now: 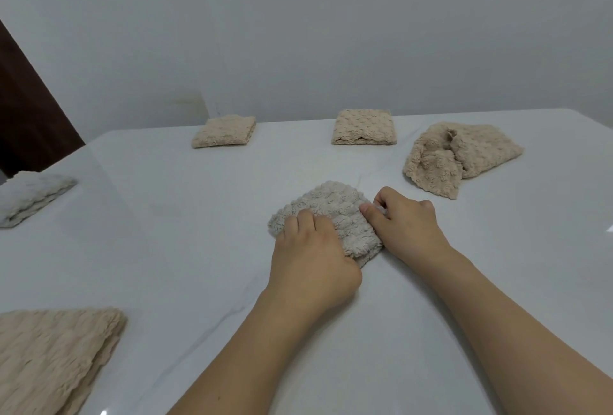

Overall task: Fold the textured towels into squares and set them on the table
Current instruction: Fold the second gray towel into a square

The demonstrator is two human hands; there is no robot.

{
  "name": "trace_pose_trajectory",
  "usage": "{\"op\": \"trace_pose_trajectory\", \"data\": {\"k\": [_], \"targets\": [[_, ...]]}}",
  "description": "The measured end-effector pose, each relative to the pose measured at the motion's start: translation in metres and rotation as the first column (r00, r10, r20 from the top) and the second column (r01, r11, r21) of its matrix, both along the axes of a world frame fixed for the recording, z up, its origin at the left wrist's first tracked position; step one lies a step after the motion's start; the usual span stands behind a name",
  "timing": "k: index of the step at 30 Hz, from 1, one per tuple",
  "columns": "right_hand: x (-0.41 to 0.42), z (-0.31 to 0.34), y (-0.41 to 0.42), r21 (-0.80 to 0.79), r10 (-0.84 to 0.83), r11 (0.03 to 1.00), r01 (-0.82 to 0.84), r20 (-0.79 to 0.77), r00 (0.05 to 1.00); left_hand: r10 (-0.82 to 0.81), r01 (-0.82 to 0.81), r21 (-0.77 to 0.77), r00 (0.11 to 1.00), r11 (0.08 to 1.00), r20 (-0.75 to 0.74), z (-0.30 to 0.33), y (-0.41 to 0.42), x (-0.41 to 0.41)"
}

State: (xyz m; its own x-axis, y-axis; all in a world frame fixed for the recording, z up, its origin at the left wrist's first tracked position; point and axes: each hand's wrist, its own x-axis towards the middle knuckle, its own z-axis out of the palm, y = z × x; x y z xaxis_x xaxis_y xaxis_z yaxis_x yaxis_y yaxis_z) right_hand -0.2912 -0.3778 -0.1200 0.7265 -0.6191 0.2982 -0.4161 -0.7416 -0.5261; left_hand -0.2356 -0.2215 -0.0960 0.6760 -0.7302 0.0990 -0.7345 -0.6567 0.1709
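A pale grey textured towel lies folded into a small square in the middle of the white table. My left hand grips its near left edge, fingers curled onto the cloth. My right hand pinches its right edge between thumb and fingers. A crumpled, unfolded beige towel lies at the right. Two folded beige squares sit at the back, one left and one centre.
A folded grey towel rests at the table's left edge. A larger folded beige towel lies at the near left corner. A white wall rises behind the table, and a dark wooden door stands at the far left.
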Motion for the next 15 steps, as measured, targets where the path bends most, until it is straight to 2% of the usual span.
{"op": "trace_pose_trajectory", "data": {"k": [3, 7, 11, 13, 15], "targets": [[0.0, -0.001, 0.0, -0.005, -0.002, 1.0, 0.002, -0.007, 1.0, -0.015, 0.015, 0.06, 1.0, 0.998, -0.013, 0.001, 0.0, 0.001], [0.0, -0.001, -0.001, 0.004, 0.001, 1.0, -0.001, -0.005, 1.0, -0.018, 0.027, 0.081, 0.994, 0.996, -0.104, 0.003, -0.001, 0.004], [0.0, 0.0, -0.002, 0.013, -0.004, 1.0, 0.004, 0.002, 1.0, -0.036, 0.059, 0.082, 0.965, 0.995, -0.259, 0.004, 0.002, 0.011], [0.0, 0.0, -0.003, 0.03, -0.01, 1.0, 0.009, 0.011, 1.0, -0.042, 0.044, -0.005, 0.923, 0.999, -0.382, 0.005, 0.006, 0.017], [0.0, 0.001, -0.003, 0.049, -0.013, 0.999, 0.012, 0.027, 1.0, -0.055, -0.021, -0.16, 0.888, 0.987, -0.456, 0.003, 0.008, 0.023]]}}
